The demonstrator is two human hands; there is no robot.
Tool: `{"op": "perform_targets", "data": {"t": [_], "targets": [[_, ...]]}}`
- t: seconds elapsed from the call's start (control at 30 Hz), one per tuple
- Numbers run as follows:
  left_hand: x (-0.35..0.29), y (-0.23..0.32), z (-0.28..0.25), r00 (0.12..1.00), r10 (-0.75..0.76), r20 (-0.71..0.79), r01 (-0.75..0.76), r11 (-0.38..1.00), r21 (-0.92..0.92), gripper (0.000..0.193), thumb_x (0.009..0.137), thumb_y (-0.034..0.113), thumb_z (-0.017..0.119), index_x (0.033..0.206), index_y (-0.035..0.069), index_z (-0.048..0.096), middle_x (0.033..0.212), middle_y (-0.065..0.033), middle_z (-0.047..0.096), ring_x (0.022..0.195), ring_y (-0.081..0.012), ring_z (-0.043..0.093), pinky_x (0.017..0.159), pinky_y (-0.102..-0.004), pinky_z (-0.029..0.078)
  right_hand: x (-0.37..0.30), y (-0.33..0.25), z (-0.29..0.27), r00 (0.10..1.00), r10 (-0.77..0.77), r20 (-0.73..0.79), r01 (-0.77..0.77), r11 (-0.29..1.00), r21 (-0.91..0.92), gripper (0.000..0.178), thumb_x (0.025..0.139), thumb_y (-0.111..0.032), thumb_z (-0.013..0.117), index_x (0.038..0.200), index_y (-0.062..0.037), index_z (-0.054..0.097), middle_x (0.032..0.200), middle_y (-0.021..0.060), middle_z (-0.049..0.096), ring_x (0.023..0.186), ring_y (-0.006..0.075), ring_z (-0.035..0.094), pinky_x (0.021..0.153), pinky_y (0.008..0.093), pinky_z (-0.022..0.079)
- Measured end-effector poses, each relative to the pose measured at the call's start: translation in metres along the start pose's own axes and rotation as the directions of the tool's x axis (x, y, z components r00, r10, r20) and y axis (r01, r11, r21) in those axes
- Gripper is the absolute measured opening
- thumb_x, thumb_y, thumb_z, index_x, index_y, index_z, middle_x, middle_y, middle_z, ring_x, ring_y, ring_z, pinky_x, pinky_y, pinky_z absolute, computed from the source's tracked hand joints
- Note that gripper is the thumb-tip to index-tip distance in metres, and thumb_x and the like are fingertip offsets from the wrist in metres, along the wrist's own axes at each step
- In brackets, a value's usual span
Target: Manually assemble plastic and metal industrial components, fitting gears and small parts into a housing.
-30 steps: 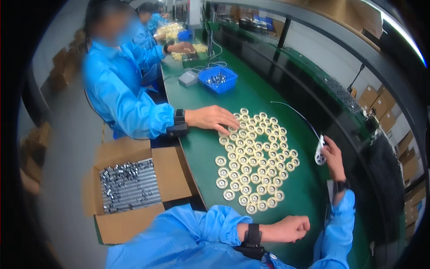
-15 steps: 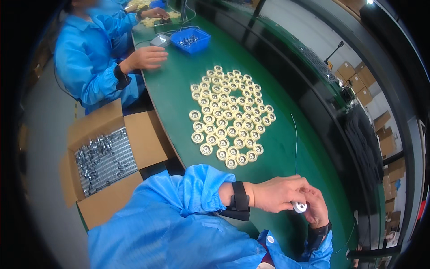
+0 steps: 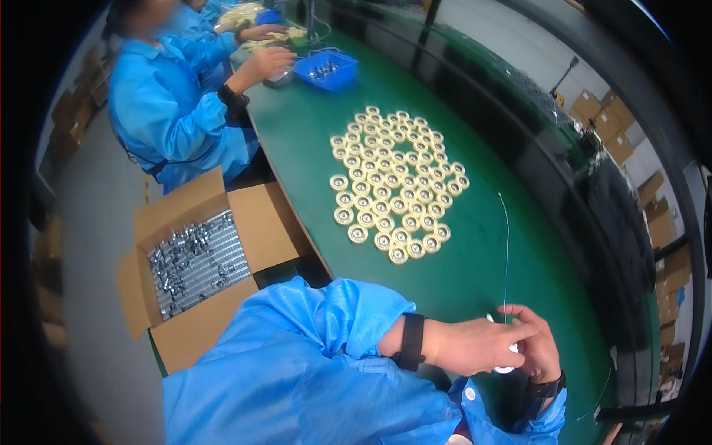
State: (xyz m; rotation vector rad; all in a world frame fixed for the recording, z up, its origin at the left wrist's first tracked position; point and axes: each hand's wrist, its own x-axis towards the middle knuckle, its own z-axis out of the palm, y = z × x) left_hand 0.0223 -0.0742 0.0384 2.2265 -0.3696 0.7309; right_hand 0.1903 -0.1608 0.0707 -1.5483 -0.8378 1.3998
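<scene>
My left hand (image 3: 475, 345) reaches in from the left with its fingers closed around a small white round piece (image 3: 504, 369). My right hand (image 3: 541, 348) is up against it from the right, fingers curled around the same piece. One finger of the right hand arches over the top. Most of the piece is covered by the fingers, so its full shape is hidden. From beside the hands a thin pale wire (image 3: 507, 252) runs away over the green table, ending in a small light tip.
Many cream toothed rings with metal centres (image 3: 399, 178) lie grouped on the green table (image 3: 297, 148). A blue bin (image 3: 326, 70) with small metal parts stands farther off. At left, an open cardboard box (image 3: 263, 230) holds metal parts. A co-worker in blue (image 3: 170, 111) sits beyond it.
The view has shifted, so the table contents appear farther right. My left hand has turned further over the white piece, and a right finger has lifted. The co-worker's hand has moved toward the blue bin.
</scene>
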Motion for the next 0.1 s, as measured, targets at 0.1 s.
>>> {"op": "perform_targets", "data": {"t": [0.1], "targets": [[-0.0011,0.0055,0.0020,0.998,-0.029,0.060,0.018,0.985,0.174,0.023,0.081,0.006,0.059,0.104,0.003,0.056,0.141,-0.0218,0.037,0.090,-0.0320,0.064,0.058,-0.0349,0.056,-0.0011,0.0049,-0.0006,1.000,0.022,0.005,-0.022,1.000,0.001,0.034,0.092,-0.006,0.041,0.123,0.0024,0.048,0.068,-0.0050,0.053,0.055,0.0028,0.047,0.046,0.0167,0.035]]}}
